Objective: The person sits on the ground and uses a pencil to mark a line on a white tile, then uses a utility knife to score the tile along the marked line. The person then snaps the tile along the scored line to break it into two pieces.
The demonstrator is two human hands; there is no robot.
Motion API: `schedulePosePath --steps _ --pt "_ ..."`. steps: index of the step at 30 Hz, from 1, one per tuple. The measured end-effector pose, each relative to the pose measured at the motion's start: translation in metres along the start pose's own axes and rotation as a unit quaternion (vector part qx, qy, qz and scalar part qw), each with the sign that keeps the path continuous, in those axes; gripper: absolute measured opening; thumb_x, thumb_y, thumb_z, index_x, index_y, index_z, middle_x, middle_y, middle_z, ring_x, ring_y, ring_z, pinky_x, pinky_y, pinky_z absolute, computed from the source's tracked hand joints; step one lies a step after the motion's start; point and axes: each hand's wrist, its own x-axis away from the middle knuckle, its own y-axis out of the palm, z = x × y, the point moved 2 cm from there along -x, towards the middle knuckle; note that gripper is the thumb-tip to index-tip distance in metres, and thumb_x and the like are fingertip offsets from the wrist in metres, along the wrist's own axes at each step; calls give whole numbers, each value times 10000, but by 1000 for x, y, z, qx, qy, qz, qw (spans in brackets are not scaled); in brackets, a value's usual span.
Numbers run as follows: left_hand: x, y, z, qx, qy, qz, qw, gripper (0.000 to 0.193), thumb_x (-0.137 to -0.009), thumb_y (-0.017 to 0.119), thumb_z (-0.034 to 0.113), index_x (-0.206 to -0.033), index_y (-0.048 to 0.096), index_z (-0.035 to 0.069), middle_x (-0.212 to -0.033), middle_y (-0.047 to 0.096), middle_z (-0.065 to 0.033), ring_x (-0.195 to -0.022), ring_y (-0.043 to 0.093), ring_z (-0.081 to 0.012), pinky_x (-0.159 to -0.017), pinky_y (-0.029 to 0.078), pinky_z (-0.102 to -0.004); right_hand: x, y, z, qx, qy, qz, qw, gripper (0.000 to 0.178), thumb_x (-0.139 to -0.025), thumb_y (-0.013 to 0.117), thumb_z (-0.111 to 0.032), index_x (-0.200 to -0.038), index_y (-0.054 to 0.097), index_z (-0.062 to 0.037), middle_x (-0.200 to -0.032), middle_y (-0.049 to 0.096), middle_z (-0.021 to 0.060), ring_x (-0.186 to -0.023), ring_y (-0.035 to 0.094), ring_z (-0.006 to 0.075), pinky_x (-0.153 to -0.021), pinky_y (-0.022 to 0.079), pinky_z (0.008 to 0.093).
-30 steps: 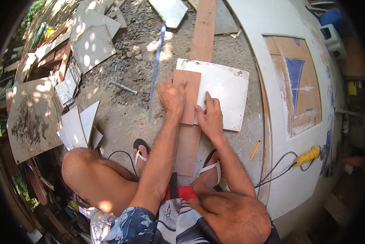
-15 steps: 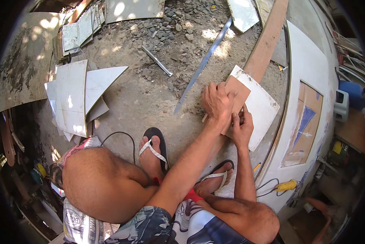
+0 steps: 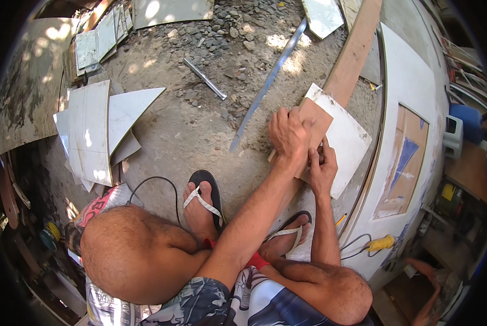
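Observation:
A flat reddish-brown square piece (image 3: pixel 318 118), perhaps a tile's unglazed side, lies over a white tile (image 3: pixel 348 133) on a long wooden plank (image 3: pixel 353 51). My left hand (image 3: pixel 289 136) is closed on its left side, with the knuckles up and the thumb across its face. At the lower right edge of the same piece, my right hand (image 3: pixel 323 167) has its fingers curled, the thumb and fingertips against that edge. Whether anything small sits inside the right-hand fingers is hidden.
Cut white tiles (image 3: pixel 91 130) are stacked at the left. A metal straightedge (image 3: pixel 268 81) and a short metal bar (image 3: pixel 204 79) lie on the gritty ground. At right are a white door panel (image 3: pixel 412 70) and a corded yellow tool (image 3: pixel 381 243). Another person's arm (image 3: pixel 429 280) shows lower right.
The view has shifted slightly, so the ground things sit a little further left and up. Both hands keep the same hold on the brown piece. More of the other person's arm shows.

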Motion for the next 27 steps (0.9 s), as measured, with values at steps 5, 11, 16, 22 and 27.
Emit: schedulePosePath --steps 5,11,16,22,27 --pt "1 -1 1 6 4 4 1000 458 -770 916 354 -1085 799 43 -957 648 -129 -939 647 -339 -840 519 -480 1 -2 -5 -4 25 -2 1000 571 -996 732 -132 -1547 599 -60 -905 567 47 -762 532 144 -696 497 310" --pt "1 -1 2 5 4 -1 1000 448 -767 916 348 -1078 800 49 -953 645 -122 -940 646 -337 -840 514 -482 1 -3 0 -3 32 -7 999 584 -993 735 -137 -1557 596 -87 -895 565 44 -754 524 145 -685 488 313" --pt "0 0 3 4 4 3 1000 446 -761 920 348 -1070 800 50 -952 646 -119 -933 646 -337 -839 515 -484 0 -4 -5 -2 38 -7 999 579 -991 736 -134 -1553 603 -92 -893 566 40 -754 525 145 -690 491 311" --pt "1 0 1 7 9 8 1000 446 -758 925 337 -1065 782 47 -953 645 -116 -940 652 -335 -844 514 -488 -1 -2 -8 36 -20 2 999 582 -1018 722 -89 -1575 560 -46 -916 546 17 -747 494 103 -650 480 279" --pt "0 3 8 -45 2 5 999 466 -772 921 362 -1042 712 45 -994 631 -101 -1001 639 -311 -849 507 -474 14 -6 -11 -9 20 -27 999 734 -968 739 -47 -1628 426 27 -1129 602 117 -850 624 185 -720 556 329"
